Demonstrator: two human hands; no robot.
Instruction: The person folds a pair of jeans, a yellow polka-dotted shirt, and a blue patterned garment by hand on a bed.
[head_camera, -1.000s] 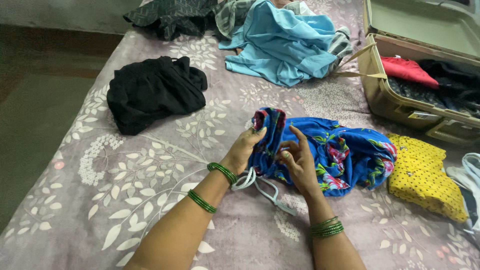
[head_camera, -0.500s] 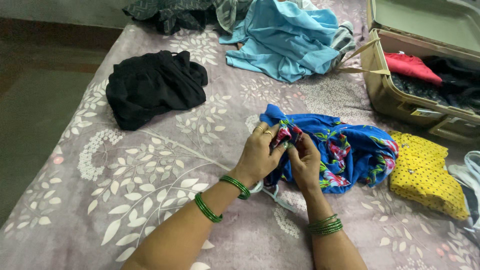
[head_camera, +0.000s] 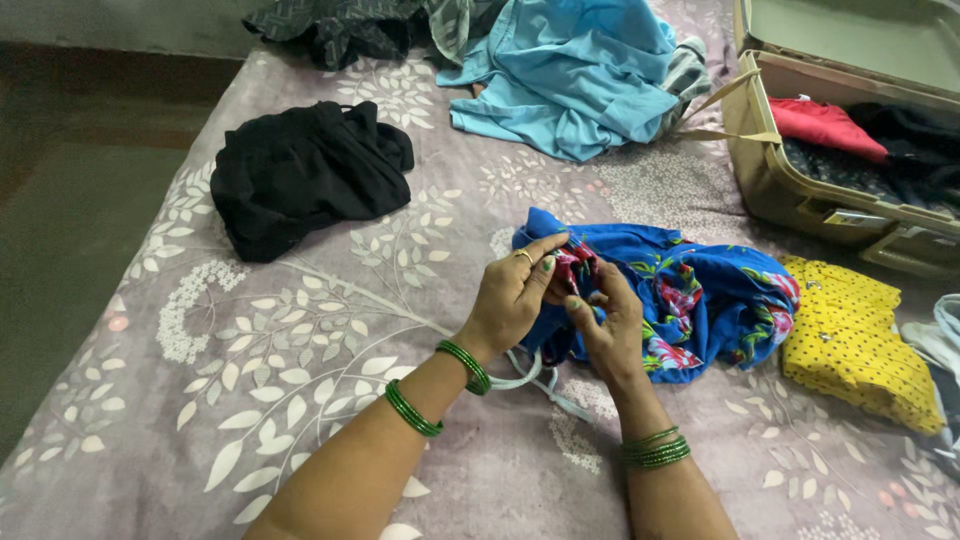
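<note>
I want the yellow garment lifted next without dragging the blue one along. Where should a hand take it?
Grip the yellow garment at its near right edge, coming from the right: its left edge lies against the blue floral garment, while that side looks free.

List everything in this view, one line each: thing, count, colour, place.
floral garment: 1, blue with red and green flowers, bunched on the bed at centre, gripped at its left edge by both hands
drawstring: 1, pale, lying below the garment
black garment: 1, black, heaped at upper left
light blue garment: 1, light blue, spread at top centre
dark patterned cloth: 1, dark grey, top edge
yellow garment: 1, yellow, dotted, folded at right
suitcase: 1, beige, open at upper right, red and dark clothes inside
bedsheet: 1, grey-mauve with white leaves
bangles: several, green, on both wrists
left hand: 1, pinching the garment
right hand: 1, pinching the garment
</note>
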